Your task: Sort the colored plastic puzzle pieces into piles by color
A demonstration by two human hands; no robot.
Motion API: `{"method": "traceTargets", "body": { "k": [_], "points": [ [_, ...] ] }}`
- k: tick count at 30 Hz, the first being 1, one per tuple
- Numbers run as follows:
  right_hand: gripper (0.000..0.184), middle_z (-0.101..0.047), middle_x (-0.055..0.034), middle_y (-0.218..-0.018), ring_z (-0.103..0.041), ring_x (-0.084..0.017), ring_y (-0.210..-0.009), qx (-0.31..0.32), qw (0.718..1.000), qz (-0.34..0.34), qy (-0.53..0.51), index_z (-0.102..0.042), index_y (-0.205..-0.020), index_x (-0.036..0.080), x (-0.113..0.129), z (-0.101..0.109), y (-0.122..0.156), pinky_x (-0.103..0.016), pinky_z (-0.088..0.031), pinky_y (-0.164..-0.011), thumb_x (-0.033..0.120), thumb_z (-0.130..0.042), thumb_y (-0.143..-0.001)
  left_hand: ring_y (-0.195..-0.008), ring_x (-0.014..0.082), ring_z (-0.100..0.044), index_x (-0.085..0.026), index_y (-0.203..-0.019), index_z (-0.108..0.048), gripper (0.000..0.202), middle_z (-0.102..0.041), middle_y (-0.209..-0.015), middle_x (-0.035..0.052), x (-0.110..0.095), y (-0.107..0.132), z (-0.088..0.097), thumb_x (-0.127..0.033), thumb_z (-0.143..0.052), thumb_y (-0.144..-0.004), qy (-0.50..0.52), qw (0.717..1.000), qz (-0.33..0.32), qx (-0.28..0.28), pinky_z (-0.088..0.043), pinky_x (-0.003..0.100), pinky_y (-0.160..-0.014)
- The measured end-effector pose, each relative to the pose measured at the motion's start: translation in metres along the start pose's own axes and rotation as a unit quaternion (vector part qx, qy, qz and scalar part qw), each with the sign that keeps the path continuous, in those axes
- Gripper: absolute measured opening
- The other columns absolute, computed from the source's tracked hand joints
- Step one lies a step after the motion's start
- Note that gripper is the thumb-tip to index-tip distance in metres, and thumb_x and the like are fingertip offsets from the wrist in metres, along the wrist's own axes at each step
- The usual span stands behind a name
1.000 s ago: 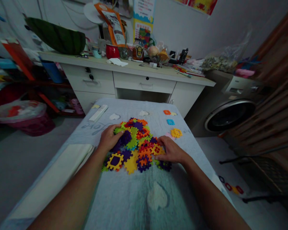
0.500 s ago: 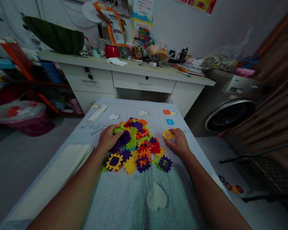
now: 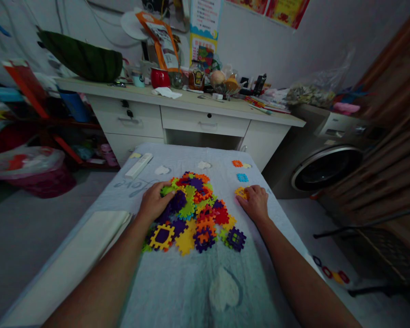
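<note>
A dim room, with a pale blue cloth [image 3: 177, 287] over the surface. The left hand [image 3: 155, 203] lies palm-down, fingers curved, on the 9 o'clock edge of the pile of coloured puzzle pieces [image 3: 194, 212]. The right hand [image 3: 257, 203], at the pile's 3 o'clock, covers a yellow piece [image 3: 241, 192]. Whether either grips, I cannot tell. A blue piece [image 3: 242, 177] lies at the right hand's 12 o'clock, and a white desk [image 3: 205, 123] stands beyond.

Pale cursive lettering [image 3: 133, 186] on the light blue blanket [image 3: 191, 282], left of centre, appears to read "Love". Print on the wall posters [image 3: 205, 16] and the orange packet [image 3: 162, 38], upper middle, is illegible.
</note>
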State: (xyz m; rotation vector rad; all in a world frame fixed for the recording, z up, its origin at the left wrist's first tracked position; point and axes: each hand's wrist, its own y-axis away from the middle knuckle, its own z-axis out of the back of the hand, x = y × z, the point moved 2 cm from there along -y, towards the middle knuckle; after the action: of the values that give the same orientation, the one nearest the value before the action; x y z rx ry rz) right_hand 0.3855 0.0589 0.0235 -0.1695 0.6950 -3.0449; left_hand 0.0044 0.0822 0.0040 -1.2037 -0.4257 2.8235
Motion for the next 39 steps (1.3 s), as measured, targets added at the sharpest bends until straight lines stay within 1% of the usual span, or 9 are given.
{"method": "traceTargets", "body": {
  "k": [9, 13, 18, 25, 30, 32, 34, 36, 39],
  "points": [
    [0.03, -0.059, -0.0113, -0.101, -0.047, -0.028, -0.095, -0.033, 0.999, 0.019, -0.039, -0.068, -0.095, 0.018, 0.002, 0.003, 0.002, -0.041, -0.035, -0.081, 0.045, -0.06, -0.085, -0.111, 0.0272, -0.06, -0.023, -0.107, -0.064, 0.04, -0.066, -0.117, 0.0075, -0.003, 0.001, 0.002, -0.047, -0.056, -0.076, -0.004, 1.0, -0.003, -0.001, -0.044, 0.041, -0.1],
    [0.022, -0.059, -0.011, -0.099, -0.047, -0.027, -0.094, -0.057, 0.995, -0.013, -0.084, -0.069, -0.091, 0.017, -0.003, 0.005, 0.003, -0.043, -0.036, -0.083, 0.028, -0.05, -0.086, -0.11, 0.0266, -0.06, -0.023, -0.107, -0.064, 0.04, -0.066, -0.118, 0.0072, -0.004, 0.001, 0.002, -0.048, -0.056, -0.077, -0.005, 1.0, 0.0, -0.003, -0.045, 0.04, -0.1],
    [0.029, -0.058, -0.0113, -0.102, -0.047, -0.027, -0.095, -0.073, 0.989, -0.07, -0.104, -0.07, -0.093, 0.018, -0.014, 0.002, 0.004, -0.045, -0.037, -0.086, 0.016, -0.046, -0.078, -0.109, 0.0265, -0.061, -0.022, -0.108, -0.065, 0.042, -0.067, -0.118, 0.0074, -0.005, 0.001, 0.003, -0.048, -0.056, -0.076, -0.006, 1.0, 0.004, 0.001, -0.046, 0.039, -0.098],
    [0.033, -0.057, -0.0129, -0.116, -0.045, -0.032, -0.107, -0.037, 0.994, -0.057, -0.082, -0.071, -0.102, 0.018, -0.012, 0.0, 0.005, -0.049, -0.037, -0.089, 0.02, -0.05, -0.077, -0.11, 0.0269, -0.061, -0.021, -0.109, -0.064, 0.044, -0.066, -0.117, 0.0085, -0.004, 0.001, 0.002, -0.05, -0.054, -0.077, -0.003, 1.0, -0.002, 0.001, -0.045, 0.04, -0.099],
    [0.02, -0.057, -0.0117, -0.111, -0.045, -0.031, -0.105, -0.04, 0.993, -0.056, -0.091, -0.069, -0.085, 0.018, -0.01, 0.002, 0.005, -0.05, -0.037, -0.09, 0.021, -0.053, -0.074, -0.113, 0.0265, -0.06, -0.022, -0.109, -0.064, 0.043, -0.066, -0.119, 0.008, -0.003, 0.001, 0.002, -0.05, -0.055, -0.077, -0.006, 1.0, -0.001, 0.002, -0.044, 0.04, -0.101],
    [0.017, -0.057, -0.0111, -0.11, -0.046, -0.031, -0.105, -0.048, 0.992, -0.056, -0.099, -0.068, -0.082, 0.018, -0.009, 0.003, 0.005, -0.049, -0.037, -0.09, 0.022, -0.053, -0.074, -0.113, 0.0262, -0.059, -0.023, -0.109, -0.064, 0.043, -0.066, -0.119, 0.0078, -0.002, 0.001, 0.002, -0.05, -0.055, -0.078, -0.005, 1.0, -0.002, 0.005, -0.044, 0.039, -0.1],
    [0.017, -0.057, -0.011, -0.111, -0.046, -0.03, -0.107, -0.063, 0.991, -0.046, -0.111, -0.067, -0.083, 0.018, -0.006, 0.007, 0.005, -0.049, -0.036, -0.092, 0.022, -0.053, -0.075, -0.113, 0.0258, -0.059, -0.023, -0.11, -0.064, 0.042, -0.066, -0.119, 0.0078, -0.003, 0.001, 0.002, -0.05, -0.055, -0.078, -0.004, 1.0, -0.004, 0.006, -0.044, 0.038, -0.099],
    [0.018, -0.058, -0.0107, -0.113, -0.047, -0.03, -0.109, -0.069, 0.988, -0.012, -0.134, -0.067, -0.087, 0.019, 0.0, 0.013, 0.006, -0.048, -0.035, -0.094, 0.022, -0.054, -0.076, -0.111, 0.0255, -0.06, -0.023, -0.11, -0.064, 0.042, -0.066, -0.117, 0.0075, -0.003, 0.001, 0.002, -0.049, -0.056, -0.079, -0.004, 1.0, -0.003, 0.005, -0.045, 0.038, -0.098],
    [0.016, -0.061, -0.009, -0.106, -0.05, -0.026, -0.105, -0.016, 0.979, 0.081, -0.187, -0.068, -0.09, 0.02, 0.018, 0.022, 0.008, -0.044, -0.035, -0.095, 0.026, -0.055, -0.082, -0.111, 0.026, -0.06, -0.024, -0.109, -0.065, 0.04, -0.067, -0.117, 0.0071, -0.004, 0.001, 0.002, -0.047, -0.057, -0.078, -0.008, 1.0, -0.001, -0.001, -0.045, 0.039, -0.098]
  ]
}}
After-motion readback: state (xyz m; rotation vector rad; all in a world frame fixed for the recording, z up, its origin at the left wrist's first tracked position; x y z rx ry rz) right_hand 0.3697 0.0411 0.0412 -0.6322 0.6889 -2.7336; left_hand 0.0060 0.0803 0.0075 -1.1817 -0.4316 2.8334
